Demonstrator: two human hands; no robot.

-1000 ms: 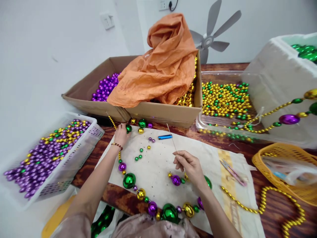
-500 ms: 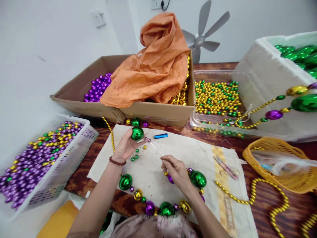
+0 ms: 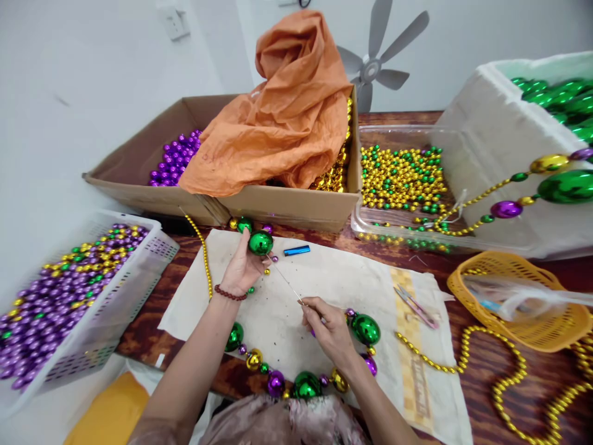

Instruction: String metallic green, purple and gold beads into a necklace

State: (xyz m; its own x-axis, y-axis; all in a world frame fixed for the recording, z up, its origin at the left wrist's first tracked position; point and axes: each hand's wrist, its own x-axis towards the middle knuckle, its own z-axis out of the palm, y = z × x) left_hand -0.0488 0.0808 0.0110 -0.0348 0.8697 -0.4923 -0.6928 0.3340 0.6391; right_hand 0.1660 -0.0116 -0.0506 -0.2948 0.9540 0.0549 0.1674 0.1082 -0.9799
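Note:
My left hand (image 3: 245, 266) has its fingers around a large green bead (image 3: 260, 242) above the cloth. My right hand (image 3: 324, 321) pinches a thin needle (image 3: 286, 279), whose far end meets the underside of that bead. Small purple and gold beads lie close to my left fingers. A string of large green, gold and purple beads (image 3: 306, 384) curves across the near part of the white cloth (image 3: 370, 284), partly behind my right hand and forearm. A blue lighter (image 3: 296, 250) lies beyond the needle.
Behind stand a cardboard box (image 3: 296, 209) under orange cloth and a clear bin (image 3: 398, 232) of small beads. A white basket (image 3: 155, 238) is left. Scissors (image 3: 417, 307), a gold bead strand (image 3: 519, 352) and an orange basket (image 3: 537, 334) are right.
My left hand and the green bead have shifted slightly right, and its fingers have closed in around the bead. The needle's far end now touches the green bead. The whole view has shifted slightly.

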